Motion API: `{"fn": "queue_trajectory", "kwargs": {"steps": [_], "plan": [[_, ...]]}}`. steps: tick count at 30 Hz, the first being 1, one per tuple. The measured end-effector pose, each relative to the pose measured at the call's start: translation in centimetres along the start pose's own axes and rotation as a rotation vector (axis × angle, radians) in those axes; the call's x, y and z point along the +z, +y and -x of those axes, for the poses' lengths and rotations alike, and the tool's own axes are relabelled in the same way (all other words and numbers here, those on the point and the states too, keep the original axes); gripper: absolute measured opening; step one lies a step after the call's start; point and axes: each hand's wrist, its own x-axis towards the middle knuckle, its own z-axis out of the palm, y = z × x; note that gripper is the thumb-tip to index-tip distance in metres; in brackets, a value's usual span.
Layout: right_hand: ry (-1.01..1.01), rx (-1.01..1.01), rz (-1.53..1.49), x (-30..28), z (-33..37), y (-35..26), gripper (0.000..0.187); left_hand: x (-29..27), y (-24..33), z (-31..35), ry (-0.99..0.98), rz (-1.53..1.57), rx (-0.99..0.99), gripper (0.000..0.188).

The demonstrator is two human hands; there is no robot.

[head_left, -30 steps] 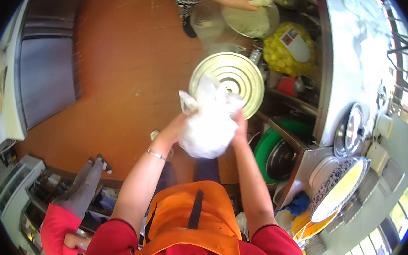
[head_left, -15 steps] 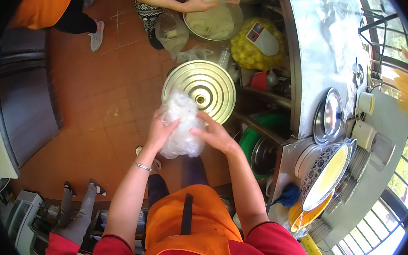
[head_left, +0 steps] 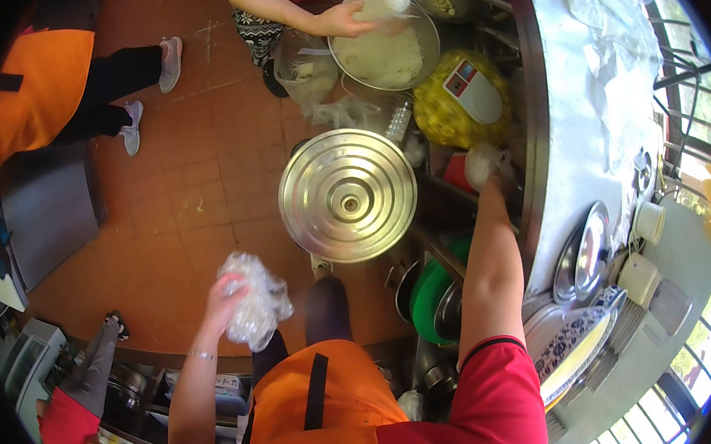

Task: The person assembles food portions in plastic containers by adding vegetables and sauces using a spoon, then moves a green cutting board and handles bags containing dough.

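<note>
My left hand [head_left: 229, 295] grips a crumpled clear plastic bag [head_left: 257, 306] low at my left side, over the tiled floor. My right hand [head_left: 493, 173] reaches forward under the steel counter's edge, closed around a small bundle in clear plastic [head_left: 484, 159] on the shelf. A large round steel lid [head_left: 348, 195] sits on a pot between my two arms. I wear an orange apron [head_left: 320, 403] over a red shirt.
Another person's hand [head_left: 342, 22] works pale noodles in a steel bowl [head_left: 386, 45] ahead. A yellow sack with a white scale [head_left: 465, 97] lies beside it. Green and steel dishes [head_left: 433, 299] fill the shelf; the steel counter [head_left: 578, 148] runs along my right. Two people stand left.
My hands have parted. The left dropped down and left with the plastic bag; the right let go of it and stretched forward to the shelf. The view has tilted, showing more floor.
</note>
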Motion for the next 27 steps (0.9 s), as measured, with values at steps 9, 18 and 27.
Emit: {"fn": "queue_trajectory", "kwargs": {"steps": [9, 18, 27], "plan": [[-0.439, 0.114, -0.587, 13.4, 1.1, 3.1, 0.068, -7.2, -13.4, 6.0, 0.176, -0.144, 0.038, 0.021], [0.027, -0.405, -0.299, 5.1, 3.6, -3.8, 0.025, -3.9, -10.5, 10.0, 0.223, -0.294, 0.292, 0.021], [-0.523, -0.845, -1.049, -8.0, 13.0, -19.9, 0.027, -1.7, -9.9, 17.4, 0.442, -0.11, 0.451, 0.029]]}}
